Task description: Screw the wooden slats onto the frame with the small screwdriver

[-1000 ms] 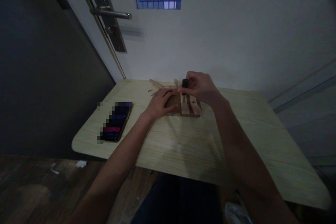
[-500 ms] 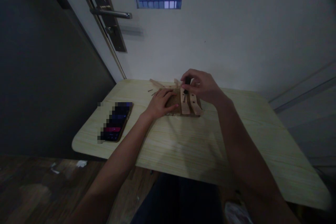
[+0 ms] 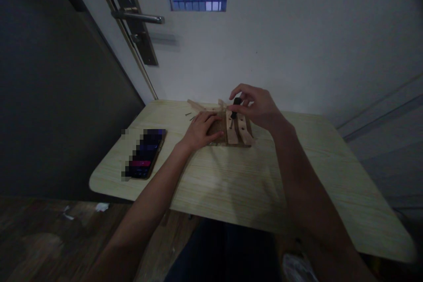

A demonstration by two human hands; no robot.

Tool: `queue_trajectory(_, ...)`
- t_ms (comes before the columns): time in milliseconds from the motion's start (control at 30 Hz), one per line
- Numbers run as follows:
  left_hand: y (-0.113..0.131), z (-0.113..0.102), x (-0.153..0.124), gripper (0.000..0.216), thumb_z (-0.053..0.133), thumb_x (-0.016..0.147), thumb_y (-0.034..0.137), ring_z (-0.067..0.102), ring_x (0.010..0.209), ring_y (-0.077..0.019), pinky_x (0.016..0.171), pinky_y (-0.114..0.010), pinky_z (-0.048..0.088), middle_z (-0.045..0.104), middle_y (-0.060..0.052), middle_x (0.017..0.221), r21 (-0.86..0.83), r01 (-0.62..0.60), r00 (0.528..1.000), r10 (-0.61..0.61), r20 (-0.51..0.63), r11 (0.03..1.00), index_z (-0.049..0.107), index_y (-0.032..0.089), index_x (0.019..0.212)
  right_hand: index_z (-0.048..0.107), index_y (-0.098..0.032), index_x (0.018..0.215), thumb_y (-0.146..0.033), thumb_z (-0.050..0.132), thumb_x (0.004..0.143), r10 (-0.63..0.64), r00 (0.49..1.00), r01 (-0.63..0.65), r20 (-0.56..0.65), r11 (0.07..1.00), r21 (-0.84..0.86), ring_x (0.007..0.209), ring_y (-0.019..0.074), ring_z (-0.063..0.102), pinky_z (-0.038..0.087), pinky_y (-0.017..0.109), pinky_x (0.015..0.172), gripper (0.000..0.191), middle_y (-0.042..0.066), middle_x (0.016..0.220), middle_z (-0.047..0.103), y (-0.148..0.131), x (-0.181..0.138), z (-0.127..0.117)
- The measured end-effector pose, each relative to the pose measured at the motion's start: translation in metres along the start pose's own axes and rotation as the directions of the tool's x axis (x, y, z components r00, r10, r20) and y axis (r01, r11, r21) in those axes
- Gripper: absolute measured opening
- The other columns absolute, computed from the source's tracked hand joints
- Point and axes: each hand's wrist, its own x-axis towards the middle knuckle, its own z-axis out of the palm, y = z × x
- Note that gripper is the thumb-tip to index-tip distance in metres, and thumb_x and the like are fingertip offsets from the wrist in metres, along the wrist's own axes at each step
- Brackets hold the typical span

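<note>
My left hand [image 3: 202,130] lies flat with fingers spread on a brown wooden board [image 3: 218,131]. Two pale wooden strips with dark holes lie across the board's right part: an inner strip [image 3: 232,135] and an outer strip [image 3: 245,134]. Around the black handle of a screwdriver [image 3: 235,108], the thumb and fingers of my right hand [image 3: 257,105] are curled, the index finger raised off it. The screwdriver tilts slightly, its shaft pointing down at the inner strip. Whatever its tip meets is too small to make out.
Loose screws [image 3: 190,116] lie left of the board, and more pale wooden pieces [image 3: 196,105] sit behind it. A phone [image 3: 145,158] rests on the left of the wood-grain table [image 3: 205,185]. A white door [image 3: 297,53] with a metal handle [image 3: 142,17] stands behind.
The fingers of my right hand have loosened and spread a little around the screwdriver handle, the index finger lifting. My left hand stays on the board. The view has shifted slightly.
</note>
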Motion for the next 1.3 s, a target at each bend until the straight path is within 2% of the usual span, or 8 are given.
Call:
queue_trajectory(233, -0.003, 0.002, 0.001, 0.054, 0.060, 0.093, 0.058, 0.054, 0.131, -0.0331, 0.112, -0.054, 0.043, 0.060, -0.015, 0.140, -0.002, -0.011, 1.000, 0.011, 0.001, 1.000, 0.061, 0.019, 0.131, 0.059, -0.020, 0.071, -0.037, 0.072, 0.082, -0.052, 0.997, 0.045, -0.050, 0.991, -0.128, 0.068, 0.0148, 0.052, 0.040, 0.030, 0.068, 0.024, 0.001, 0.072, 0.061, 0.001, 0.003, 0.008)
queue_trajectory(333, -0.002, 0.001, 0.000, 0.056, 0.060, 0.093, 0.060, 0.055, 0.130, -0.0328, 0.111, -0.053, 0.043, 0.059, -0.016, 0.141, -0.001, 0.002, 1.000, -0.002, 0.008, 1.000, 0.061, 0.019, 0.131, 0.064, -0.020, 0.081, -0.022, 0.063, 0.083, -0.071, 0.995, 0.077, 0.069, 0.993, -0.086, 0.079, 0.0174, 0.058, 0.043, 0.032, 0.075, 0.004, 0.004, 0.084, 0.067, -0.001, 0.002, 0.005)
queue_trajectory(533, 0.007, -0.003, -0.001, 0.053, 0.061, 0.092, 0.058, 0.048, 0.139, -0.0365, 0.116, -0.069, 0.028, 0.054, -0.013, 0.148, 0.045, 0.136, 0.987, -0.139, 0.075, 0.990, 0.058, 0.026, 0.134, 0.065, -0.022, 0.108, -0.013, 0.051, 0.081, -0.006, 0.954, 0.001, 0.301, 1.000, 0.017, 0.087, 0.0178, 0.062, 0.046, 0.031, 0.075, 0.032, 0.005, 0.103, 0.072, -0.005, -0.004, -0.006)
queue_trajectory(633, 0.005, -0.002, -0.001, 0.052, 0.062, 0.092, 0.056, 0.048, 0.138, -0.0338, 0.116, -0.060, 0.037, 0.055, -0.014, 0.146, -0.017, 0.086, 0.995, -0.085, 0.049, 0.996, 0.059, 0.024, 0.132, 0.064, -0.023, 0.112, -0.015, 0.054, 0.082, 0.044, 0.963, -0.049, 0.267, 0.999, 0.015, 0.079, 0.0166, 0.061, 0.046, 0.030, 0.072, 0.032, 0.003, 0.097, 0.071, -0.003, -0.005, -0.006)
queue_trajectory(800, -0.001, 0.001, 0.000, 0.051, 0.062, 0.093, 0.056, 0.051, 0.135, -0.0326, 0.114, -0.055, 0.043, 0.056, -0.014, 0.143, -0.047, 0.033, 0.999, -0.032, 0.021, 0.998, 0.059, 0.023, 0.131, 0.066, -0.021, 0.090, -0.025, 0.070, 0.079, 0.059, 0.993, -0.052, 0.101, 0.996, -0.069, 0.069, 0.0148, 0.056, 0.042, 0.029, 0.067, 0.013, 0.000, 0.078, 0.066, -0.003, -0.002, 0.000)
queue_trajectory(967, -0.001, 0.000, 0.000, 0.052, 0.062, 0.092, 0.056, 0.052, 0.133, -0.0321, 0.114, -0.054, 0.044, 0.056, -0.015, 0.142, -0.053, 0.019, 1.000, -0.018, 0.014, 0.998, 0.059, 0.021, 0.132, 0.055, -0.021, 0.079, -0.043, 0.072, 0.081, 0.062, 0.995, -0.052, 0.077, 0.991, -0.123, 0.063, 0.0133, 0.051, 0.037, 0.028, 0.062, 0.028, -0.002, 0.068, 0.058, -0.002, 0.000, 0.008)
queue_trajectory(1200, 0.000, 0.000, 0.001, 0.054, 0.061, 0.092, 0.057, 0.051, 0.134, -0.0327, 0.114, -0.054, 0.043, 0.057, -0.015, 0.142, -0.063, 0.035, 0.999, -0.033, 0.024, 0.997, 0.060, 0.020, 0.131, 0.053, -0.022, 0.093, -0.043, 0.050, 0.097, 0.080, 0.982, -0.059, 0.173, 0.991, -0.124, 0.065, 0.0147, 0.051, 0.036, 0.028, 0.062, 0.022, 0.001, 0.074, 0.060, 0.000, -0.002, 0.012)
queue_trajectory(1300, 0.000, -0.001, 0.000, 0.053, 0.061, 0.092, 0.057, 0.051, 0.135, -0.0324, 0.115, -0.054, 0.042, 0.057, -0.015, 0.142, -0.062, 0.036, 0.999, -0.035, 0.025, 0.997, 0.059, 0.021, 0.131, 0.054, -0.022, 0.114, -0.039, 0.043, 0.100, 0.066, 0.979, -0.058, 0.194, 0.997, -0.044, 0.067, 0.0149, 0.053, 0.039, 0.028, 0.063, 0.025, 0.002, 0.085, 0.067, 0.000, -0.004, 0.011)
